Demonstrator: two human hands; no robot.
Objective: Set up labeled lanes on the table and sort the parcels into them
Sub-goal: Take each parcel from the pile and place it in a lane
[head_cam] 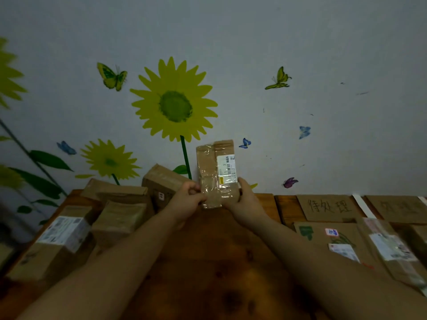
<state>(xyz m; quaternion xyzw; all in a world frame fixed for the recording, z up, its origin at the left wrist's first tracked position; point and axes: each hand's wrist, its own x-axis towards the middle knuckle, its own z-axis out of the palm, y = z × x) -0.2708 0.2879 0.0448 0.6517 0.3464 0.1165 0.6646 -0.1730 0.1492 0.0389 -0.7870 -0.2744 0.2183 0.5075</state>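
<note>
I hold a small brown taped parcel (216,172) upright above the wooden table (208,262), its white shipping label facing me. My left hand (187,198) pinches its lower left edge, and my right hand (245,197) grips its lower right side. Several brown parcels (120,218) are piled on the table's left. At the back right lie two cardboard lane labels: one with handwritten characters (328,207) and another (399,207) beside it. In front of them lie a flat parcel (332,243) and a second one (390,248).
A white strip (364,206) separates the two cardboard labels. A wall with sunflower and butterfly stickers (173,100) stands directly behind the table. A large labelled box (55,241) sits near the table's left edge.
</note>
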